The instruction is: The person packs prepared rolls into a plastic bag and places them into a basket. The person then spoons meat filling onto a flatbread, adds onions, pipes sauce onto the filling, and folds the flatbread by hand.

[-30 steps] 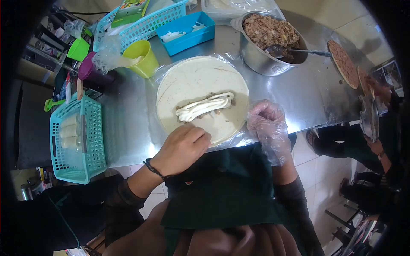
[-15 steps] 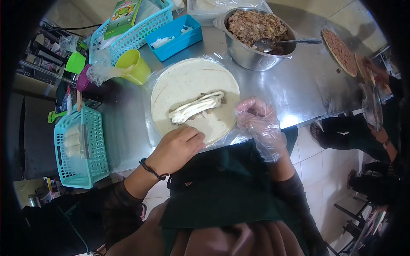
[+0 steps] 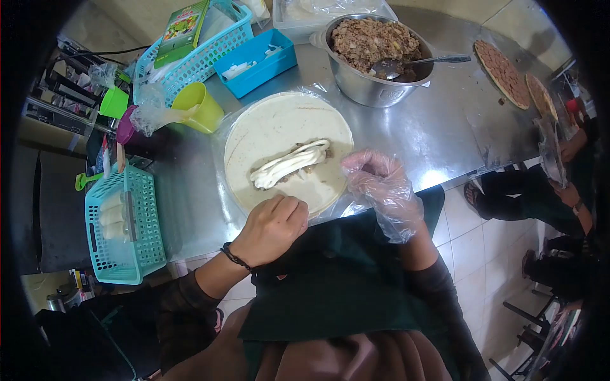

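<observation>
A pale round tortilla (image 3: 279,124) lies on a plastic sheet, with thick white sauce (image 3: 292,166) squeezed in lines over a strip of brown meat filling just below its middle. My left hand (image 3: 273,227), bare, is curled closed at the tortilla's near edge, knuckles up and fingertips hidden beneath. At the right edge, my right hand (image 3: 384,190) wears a clear plastic glove, its thumb and fingers curled together close to the rim. I cannot tell what either hand pinches.
Behind the tortilla stand a metal pot (image 3: 375,95) of meat filling with a spoon (image 3: 438,60), a blue tray (image 3: 257,70) and a yellow cup (image 3: 202,114). A turquoise basket (image 3: 146,216) with wrapped rolls sits left. At far right, a co-worker's hands (image 3: 572,146) are near meat-topped rounds (image 3: 502,73).
My left hand has drawn slightly down and right, toward me. The right hand has shifted slightly left, over the tortilla's edge. The sauce and filling look the same.
</observation>
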### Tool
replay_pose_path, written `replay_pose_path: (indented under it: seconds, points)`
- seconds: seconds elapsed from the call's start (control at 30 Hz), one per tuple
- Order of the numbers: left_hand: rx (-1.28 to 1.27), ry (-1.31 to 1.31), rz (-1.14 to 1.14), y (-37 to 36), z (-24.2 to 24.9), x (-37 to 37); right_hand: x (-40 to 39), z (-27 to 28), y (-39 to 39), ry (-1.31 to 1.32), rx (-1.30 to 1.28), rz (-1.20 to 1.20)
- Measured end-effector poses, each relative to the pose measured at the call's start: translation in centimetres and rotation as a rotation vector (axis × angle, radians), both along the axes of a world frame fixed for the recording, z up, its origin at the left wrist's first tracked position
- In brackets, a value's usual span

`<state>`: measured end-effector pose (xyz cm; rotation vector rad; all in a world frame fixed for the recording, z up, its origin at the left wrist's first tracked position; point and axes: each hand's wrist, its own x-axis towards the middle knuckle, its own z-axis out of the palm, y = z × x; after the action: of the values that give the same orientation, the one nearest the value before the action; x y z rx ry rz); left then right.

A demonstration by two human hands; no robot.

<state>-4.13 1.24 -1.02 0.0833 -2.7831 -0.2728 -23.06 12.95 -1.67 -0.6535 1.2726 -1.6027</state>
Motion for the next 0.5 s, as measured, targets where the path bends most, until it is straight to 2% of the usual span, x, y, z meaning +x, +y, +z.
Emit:
replay_pose_path:
  seconds: [0.1, 0.17, 0.2, 0.27, 0.4, 0.5]
  points:
    - [-0.003, 0.02, -0.004, -0.1, -0.4, 0.1, 0.1, -0.6, -0.3, 0.076, -0.014, -0.033]
    - [0.029, 0.048, -0.002, 0.0, -0.5, 0.2, 0.1, -1.8, -0.5, 0.304, -0.124, 0.024]
    - [0.028, 0.051, -0.002, -0.1, -0.5, 0.2, 0.0, -1.6, -0.6, 0.307, -0.125, 0.025]
    - [0.147, 0.058, -0.015, -0.5, -0.5, 0.3, -0.2, -1.4, -1.1, 1.079, -0.321, 0.118]
    - [0.188, 0.161, 0.035, -0.4, -1.3, 1.8, 0.7, -1.7, -0.6, 1.256, -0.259, 0.169]
    - [0.087, 0.173, 0.093, 0.7, -2.2, 3.9, 1.4, -0.5, -0.4, 1.319, -0.172, 0.186]
